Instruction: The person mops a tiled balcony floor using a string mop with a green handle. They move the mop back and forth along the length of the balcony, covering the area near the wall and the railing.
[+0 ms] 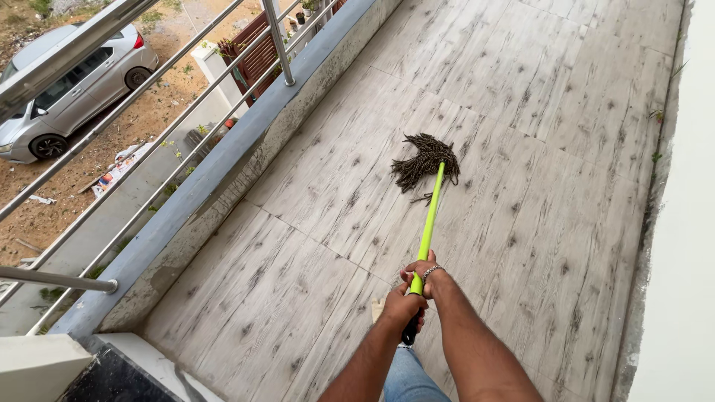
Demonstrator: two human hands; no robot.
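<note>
Mop with lime-green straight handle [430, 219] and dark stringy head [423, 161]: head rests on the grey wood-grain tiled balcony floor [566, 171], well ahead of the person. Long axis runs from the hands up and slightly right, away from the body. Right hand [423, 271], wearing a metal bracelet, is clamped higher on the handle, nearer the head; left hand [403, 305] is clamped just below, by the black end grip. Steel railing [134, 160] stands to the left.
</note>
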